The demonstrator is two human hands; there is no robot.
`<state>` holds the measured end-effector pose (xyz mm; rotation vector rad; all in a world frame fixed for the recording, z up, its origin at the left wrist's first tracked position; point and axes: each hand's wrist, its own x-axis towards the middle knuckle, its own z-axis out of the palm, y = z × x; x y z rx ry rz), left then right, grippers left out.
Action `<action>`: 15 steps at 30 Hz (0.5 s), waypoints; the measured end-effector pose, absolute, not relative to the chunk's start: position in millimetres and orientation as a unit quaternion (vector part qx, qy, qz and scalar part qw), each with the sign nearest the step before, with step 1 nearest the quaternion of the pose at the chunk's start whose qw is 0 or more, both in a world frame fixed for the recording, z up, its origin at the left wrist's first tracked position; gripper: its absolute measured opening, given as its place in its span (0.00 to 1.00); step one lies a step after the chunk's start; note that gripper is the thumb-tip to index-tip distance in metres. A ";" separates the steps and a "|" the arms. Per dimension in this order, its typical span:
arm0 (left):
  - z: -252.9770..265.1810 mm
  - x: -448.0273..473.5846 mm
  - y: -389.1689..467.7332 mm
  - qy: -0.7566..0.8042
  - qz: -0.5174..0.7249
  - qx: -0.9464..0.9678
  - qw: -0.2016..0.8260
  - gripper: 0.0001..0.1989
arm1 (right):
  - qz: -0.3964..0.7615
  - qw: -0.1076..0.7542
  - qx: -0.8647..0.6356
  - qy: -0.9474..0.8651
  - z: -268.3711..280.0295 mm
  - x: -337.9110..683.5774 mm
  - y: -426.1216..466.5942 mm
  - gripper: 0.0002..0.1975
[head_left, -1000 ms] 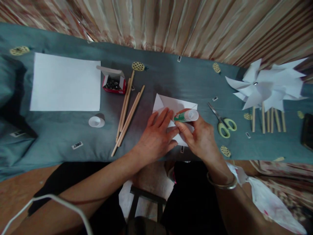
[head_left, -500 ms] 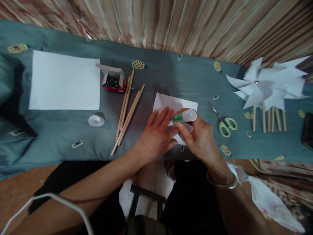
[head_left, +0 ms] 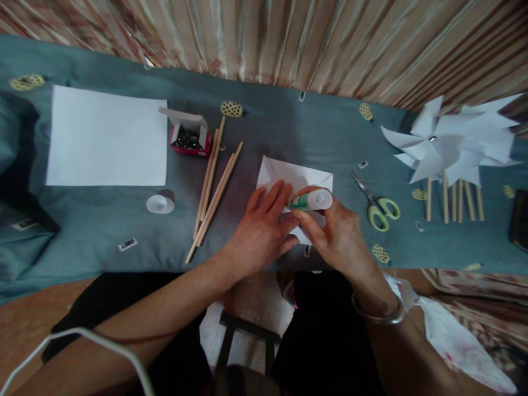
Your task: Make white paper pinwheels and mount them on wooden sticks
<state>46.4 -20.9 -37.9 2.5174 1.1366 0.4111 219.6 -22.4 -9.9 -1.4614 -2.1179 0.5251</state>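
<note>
A creased white sheet of paper lies on the cloth in front of me. My left hand rests flat on its left part, fingers stretched out. In my right hand is a glue stick with a green label, tilted over the paper; its tip is hidden behind the fingers. To the right of that hand lie scissors with green handles. On the left are several thin wooden sticks, and a white cap lies beyond them.
A stack of white paper lies at far left, beside an open red box of small dark metal pieces. Several paper pinwheels on sticks lie at right. A dark object sits at the right edge. A pleated curtain hangs behind.
The glue stick has tilted slightly over the paper, its base a touch lower. My left hand stays on the sheet. The view has shifted very slightly.
</note>
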 end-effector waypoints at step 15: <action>-41.7 44.3 -20.1 0.393 0.159 0.892 0.159 0.24 | 0.341 0.505 -0.577 -0.544 -6.6 237.9 -21.2 0.07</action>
